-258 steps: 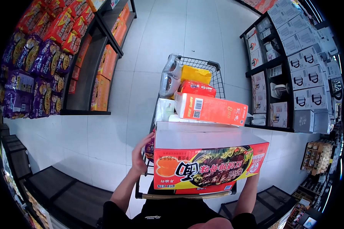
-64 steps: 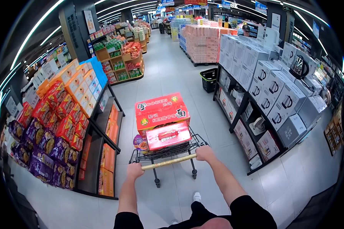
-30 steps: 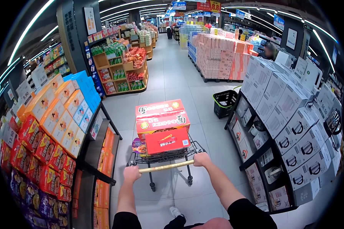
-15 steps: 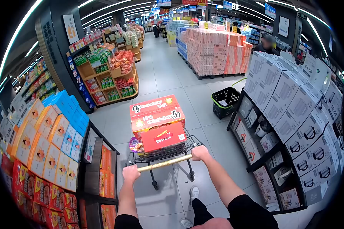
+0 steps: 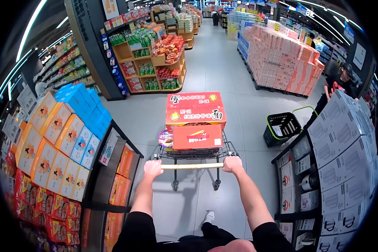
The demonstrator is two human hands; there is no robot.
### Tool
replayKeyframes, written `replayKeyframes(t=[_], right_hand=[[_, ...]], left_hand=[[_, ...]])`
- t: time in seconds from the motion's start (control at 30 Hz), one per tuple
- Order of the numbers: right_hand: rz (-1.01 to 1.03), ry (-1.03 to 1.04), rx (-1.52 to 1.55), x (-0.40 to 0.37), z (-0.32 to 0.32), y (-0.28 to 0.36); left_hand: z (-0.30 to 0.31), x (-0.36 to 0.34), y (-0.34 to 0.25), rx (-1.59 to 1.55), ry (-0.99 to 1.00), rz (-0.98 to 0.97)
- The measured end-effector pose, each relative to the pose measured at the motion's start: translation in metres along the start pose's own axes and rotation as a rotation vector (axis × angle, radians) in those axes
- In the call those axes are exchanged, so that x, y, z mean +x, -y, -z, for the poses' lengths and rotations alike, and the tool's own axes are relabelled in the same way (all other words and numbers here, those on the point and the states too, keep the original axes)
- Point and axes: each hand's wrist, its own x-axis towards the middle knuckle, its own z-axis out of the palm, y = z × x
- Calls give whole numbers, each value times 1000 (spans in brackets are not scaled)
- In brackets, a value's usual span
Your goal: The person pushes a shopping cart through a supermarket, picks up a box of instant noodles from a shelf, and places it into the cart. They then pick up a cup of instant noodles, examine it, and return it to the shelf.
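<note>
Both my hands grip the pale handlebar [image 5: 192, 166] of a shopping cart [image 5: 229, 148]. My left hand [image 5: 153, 168] is wrapped round its left end. Around the right end my right hand [image 5: 232, 164] is closed in the same way. Large red cartons [image 5: 195, 110] with Chinese lettering ride in the cart. Nearer to me lies a smaller red box [image 5: 197, 137], with a purple round package [image 5: 165, 137] beside it on the left. Most of the cart's basket is hidden under these boxes.
On the left stands a shelf with orange-and-white boxes [image 5: 51, 149] and red snack packs [image 5: 56, 210]. White appliance cartons [image 5: 344, 155] are stacked at right. A black basket with a green handle [image 5: 282, 127] sits on the floor near a person [image 5: 344, 80]. Pink cartons [image 5: 277, 56] and a wooden display [image 5: 172, 80] flank the aisle.
The cart has swung to point straighter up the aisle, its handlebar now level. The person at right has come nearer the black basket. Both hands keep their hold.
</note>
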Motion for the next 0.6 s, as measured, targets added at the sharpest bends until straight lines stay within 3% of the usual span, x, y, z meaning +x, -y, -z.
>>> replayKeyframes(t=[0.6], right_hand=[[-11,-12,-92,250,84,-71]], left_hand=[[-32,269,39,-57,-2,63]])
